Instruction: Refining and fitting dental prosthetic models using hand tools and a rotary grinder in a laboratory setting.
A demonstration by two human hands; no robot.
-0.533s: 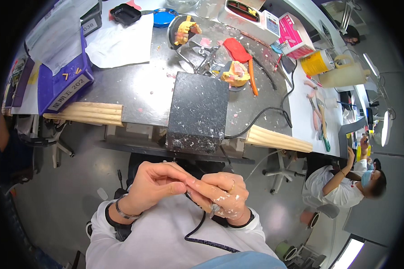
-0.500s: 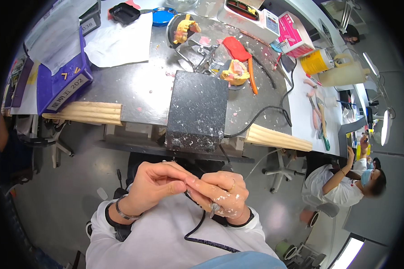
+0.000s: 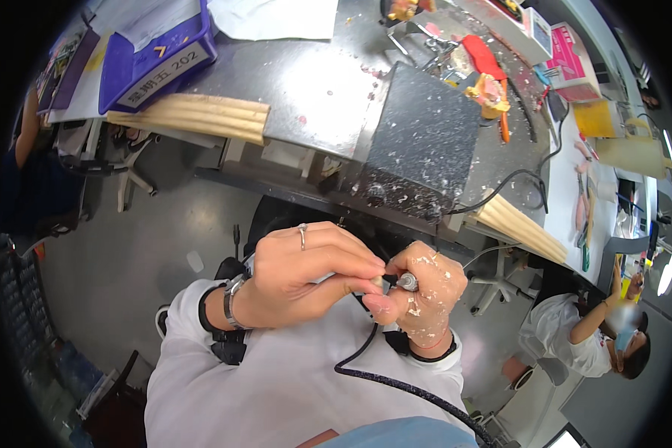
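Observation:
In front of my white-sleeved torso, my two hands meet. My right hand [image 3: 428,287], flecked with pale shavings, is closed around a corded rotary handpiece [image 3: 408,281]. Its silver nose and short dark tip point left. A black cable [image 3: 366,347] curves below the hands over the white clothing. My left hand [image 3: 313,272], wearing a ring and a bracelet, pinches a small pale piece between thumb and fingertips, right at the dark tip. Most of that piece is hidden, so its kind cannot be told.
Beyond my hands, a dusty black box [image 3: 425,134] stands at the metal bench edge between wooden strips [image 3: 190,116]. A purple tray [image 3: 157,67] lies left. Yellow-and-pink dental models [image 3: 489,95], an orange-handled tool [image 3: 505,119] and a pink carton [image 3: 573,63] are right. A masked person [image 3: 575,332] sits farther right.
The view has shifted, so the bench appears higher and farther right. My left hand has turned its back upward, and the handpiece tip now faces the left fingertips.

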